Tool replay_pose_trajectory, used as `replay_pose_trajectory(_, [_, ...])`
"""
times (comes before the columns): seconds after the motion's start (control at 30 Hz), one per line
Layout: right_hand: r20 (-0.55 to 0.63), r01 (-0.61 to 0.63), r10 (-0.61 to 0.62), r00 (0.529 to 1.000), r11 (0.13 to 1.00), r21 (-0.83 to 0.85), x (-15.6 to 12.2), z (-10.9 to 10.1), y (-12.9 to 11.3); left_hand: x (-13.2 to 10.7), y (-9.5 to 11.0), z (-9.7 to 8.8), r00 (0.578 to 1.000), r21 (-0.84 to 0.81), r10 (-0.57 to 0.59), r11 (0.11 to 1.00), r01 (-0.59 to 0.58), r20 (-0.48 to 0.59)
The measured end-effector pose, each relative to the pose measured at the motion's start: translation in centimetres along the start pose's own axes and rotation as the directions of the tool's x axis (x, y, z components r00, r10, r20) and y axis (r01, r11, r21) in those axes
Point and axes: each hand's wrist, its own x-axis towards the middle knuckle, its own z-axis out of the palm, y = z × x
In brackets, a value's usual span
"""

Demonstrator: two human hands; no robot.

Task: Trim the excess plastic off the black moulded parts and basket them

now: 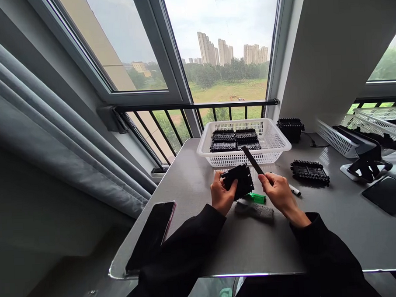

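My left hand is closed around a black plastic part with toothed edges, tilted above the table. In my right hand is a dark flat file, gripped near its lower end; its tip points up and left, just above the part and apart from it. Under the hands lie a bright green plastic object, partly hidden, and a grey fuzzy block. A white marker shows beside my right wrist, partly covered by the hand.
Behind the hands stands a white plastic basket holding several black toothed parts. Another such part lies at right, and a stack at the back. A phone is near the left edge; a black stand is far right.
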Motion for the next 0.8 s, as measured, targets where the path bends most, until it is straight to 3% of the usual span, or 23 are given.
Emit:
replay_pose_trajectory(0.07, [0.131, -0.013, -0.003, 0.991, 0.992, 0.127, -0.1, 0.3, 0.0, 0.0, -0.2, 0.0, 1.0, 0.005, 0.008, 1.0, -0.009, 0.009])
replay_pose_trajectory(0.17, [0.353, -0.046, -0.041, 0.935, 0.971, 0.236, -0.5, 1.2, -0.1, -0.1, -0.5, 0.1, 0.999, 0.024, 0.033, 0.999, -0.034, 0.029])
replay_pose_trajectory(0.27, [0.416, -0.046, -0.047, 0.908, 0.977, 0.21, -0.7, 1.8, -0.2, -0.2, -0.5, 0.1, 0.997, 0.03, 0.057, 0.998, -0.059, 0.042])
replay_pose_trajectory(0.37, [0.37, -0.035, -0.024, 0.929, 0.988, 0.152, -0.6, 1.5, -0.2, -0.2, -0.3, 0.1, 0.999, 0.017, 0.045, 0.999, -0.045, 0.026])
replay_pose_trajectory(0.5, [0.203, 0.046, -0.045, 0.978, 0.999, -0.001, -0.4, 0.5, -0.5, -0.1, 0.1, 0.1, 1.0, -0.002, -0.005, 1.0, 0.005, -0.003])
replay_pose_trajectory(0.67, [0.007, 0.05, -0.049, 0.999, 0.987, -0.151, -0.5, -0.2, -1.0, 0.4, 0.1, -0.2, 0.998, -0.021, -0.049, 0.999, 0.049, -0.03])
replay_pose_trajectory(0.8, [0.051, 0.082, -0.076, 0.996, 0.987, -0.135, -0.6, 0.0, -0.8, 0.6, 0.0, -0.3, 0.998, -0.036, -0.053, 0.998, 0.052, -0.04])
